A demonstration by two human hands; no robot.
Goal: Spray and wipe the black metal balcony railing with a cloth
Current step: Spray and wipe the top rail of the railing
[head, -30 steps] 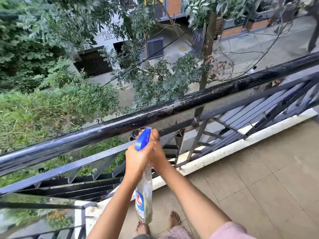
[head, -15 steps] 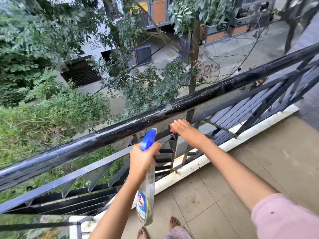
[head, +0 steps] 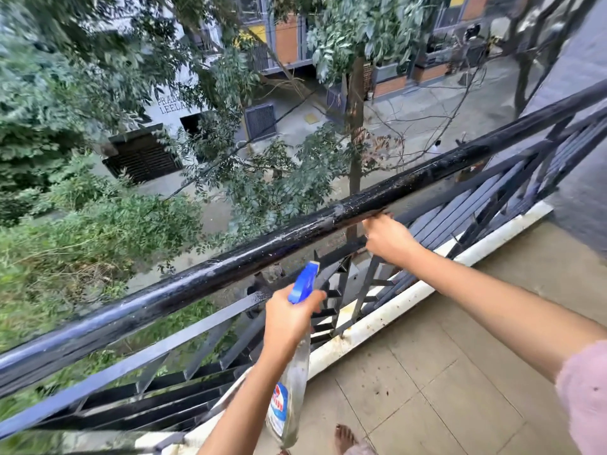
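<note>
**Bottle parked, free hand up at the wet rail**

The railing (head: 230,266) crosses the view from lower left to upper right. Its round top bar shines wet and is flecked with pale droplets, so the spraying seems largely done on this stretch. No cloth shows anywhere.

The right hand (head: 389,239) is raised to the bar just right of a welded joint, knuckles toward the camera. Its curled fingers (head: 377,220) meet the bar's lower edge. I cannot tell whether they hook the bar, rub it or pinch something small.

The left hand (head: 285,320) is wrapped firmly round the neck of the spray bottle (head: 290,399). The clear body hangs down and the blue head (head: 303,284) points up at the bar. Held low and just short of the lower rail, it is probably ready for another squirt while leaving the other hand room.

Below lie beige floor tiles (head: 443,372), a white kerb (head: 377,326) under the bars, a bare foot (head: 345,436) and a pink sleeve (head: 584,382). Beyond the bars are trees and a street (head: 410,103) far below.

A second ago both hands met at the bottle's head. Half a second ago the right hand had let go and was reaching out, palm down, short of the bar. Now it has reached the bar, further along to the right. The left hand's hold on the bottle has hardly changed.
</note>
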